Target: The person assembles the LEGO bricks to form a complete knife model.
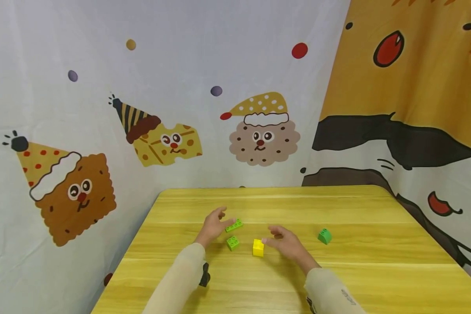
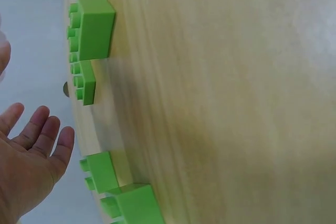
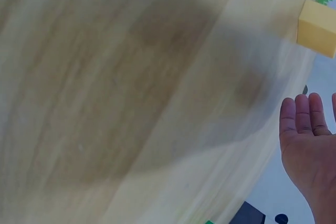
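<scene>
My left hand (image 1: 212, 227) is held over the left part of the table, fingers loosely spread and nothing in them. Just by its thumb lies a long lime-green toy brick (image 1: 234, 225) with studs on top. A shorter lime-green brick (image 1: 233, 243) sits nearer to me. My right hand (image 1: 288, 245) is empty too, its thumb beside a yellow block (image 1: 258, 248). In the right wrist view, the fingers of that hand (image 3: 310, 150) are extended below the yellow block (image 3: 316, 29). The left wrist view has the left hand (image 2: 31, 161) beside green studded bricks (image 2: 97, 27).
A darker green brick with a rounded side (image 1: 325, 236) lies farther right on the wood-grained table (image 1: 377, 283). Behind the table hangs a pale cloth (image 1: 180, 52) printed with cartoon snacks, and an orange printed section is at the right.
</scene>
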Action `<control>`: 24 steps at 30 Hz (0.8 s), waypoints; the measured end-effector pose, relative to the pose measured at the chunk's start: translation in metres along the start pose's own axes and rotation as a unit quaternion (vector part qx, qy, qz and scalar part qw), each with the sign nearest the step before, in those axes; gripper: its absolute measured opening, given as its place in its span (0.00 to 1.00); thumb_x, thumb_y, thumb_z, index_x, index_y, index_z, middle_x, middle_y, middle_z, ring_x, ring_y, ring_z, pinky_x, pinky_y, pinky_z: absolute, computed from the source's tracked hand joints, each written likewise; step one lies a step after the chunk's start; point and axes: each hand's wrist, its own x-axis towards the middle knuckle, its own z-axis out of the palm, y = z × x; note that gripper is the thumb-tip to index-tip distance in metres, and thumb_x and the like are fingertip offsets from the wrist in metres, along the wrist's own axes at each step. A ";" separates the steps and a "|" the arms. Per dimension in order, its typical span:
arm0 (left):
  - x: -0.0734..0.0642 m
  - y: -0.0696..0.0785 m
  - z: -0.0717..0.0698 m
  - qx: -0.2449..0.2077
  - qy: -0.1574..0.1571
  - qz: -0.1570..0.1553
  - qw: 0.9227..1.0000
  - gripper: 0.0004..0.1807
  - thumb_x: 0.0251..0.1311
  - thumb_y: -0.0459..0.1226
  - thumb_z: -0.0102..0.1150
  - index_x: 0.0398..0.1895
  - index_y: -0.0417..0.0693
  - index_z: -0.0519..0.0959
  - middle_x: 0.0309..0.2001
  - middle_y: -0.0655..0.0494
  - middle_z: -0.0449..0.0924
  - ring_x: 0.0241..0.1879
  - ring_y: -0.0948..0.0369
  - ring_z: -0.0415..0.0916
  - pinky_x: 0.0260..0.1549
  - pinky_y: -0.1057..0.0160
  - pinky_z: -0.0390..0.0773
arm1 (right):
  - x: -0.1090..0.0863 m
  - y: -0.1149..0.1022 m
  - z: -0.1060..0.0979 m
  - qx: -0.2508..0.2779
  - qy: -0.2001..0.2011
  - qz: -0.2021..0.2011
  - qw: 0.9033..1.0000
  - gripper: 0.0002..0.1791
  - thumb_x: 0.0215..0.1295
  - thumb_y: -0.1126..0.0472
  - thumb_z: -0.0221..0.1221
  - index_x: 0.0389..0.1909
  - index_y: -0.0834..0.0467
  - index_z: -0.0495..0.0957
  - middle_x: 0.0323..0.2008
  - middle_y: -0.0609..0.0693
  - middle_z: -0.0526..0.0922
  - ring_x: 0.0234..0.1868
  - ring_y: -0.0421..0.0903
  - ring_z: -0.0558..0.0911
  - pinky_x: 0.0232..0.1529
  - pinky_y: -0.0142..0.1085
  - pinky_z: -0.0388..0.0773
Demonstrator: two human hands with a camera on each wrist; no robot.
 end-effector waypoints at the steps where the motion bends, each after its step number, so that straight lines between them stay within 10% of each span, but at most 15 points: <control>1: 0.000 -0.001 0.001 0.001 0.001 0.002 1.000 0.38 0.64 0.47 0.65 0.72 0.40 0.65 0.64 0.37 0.69 0.66 0.40 0.64 0.59 0.42 0.69 | -0.001 0.000 0.001 0.002 -0.002 -0.002 1.000 0.35 0.62 0.47 0.68 0.65 0.61 0.72 0.61 0.59 0.75 0.60 0.58 0.74 0.59 0.55 0.70; 24: -0.004 -0.016 0.011 -0.006 0.005 -0.013 1.000 0.34 0.64 0.40 0.66 0.70 0.38 0.66 0.62 0.36 0.70 0.64 0.39 0.65 0.59 0.42 0.69 | -0.007 0.007 0.017 0.039 -0.021 -0.003 0.999 0.36 0.59 0.52 0.71 0.65 0.63 0.72 0.60 0.61 0.75 0.58 0.57 0.75 0.59 0.56 0.69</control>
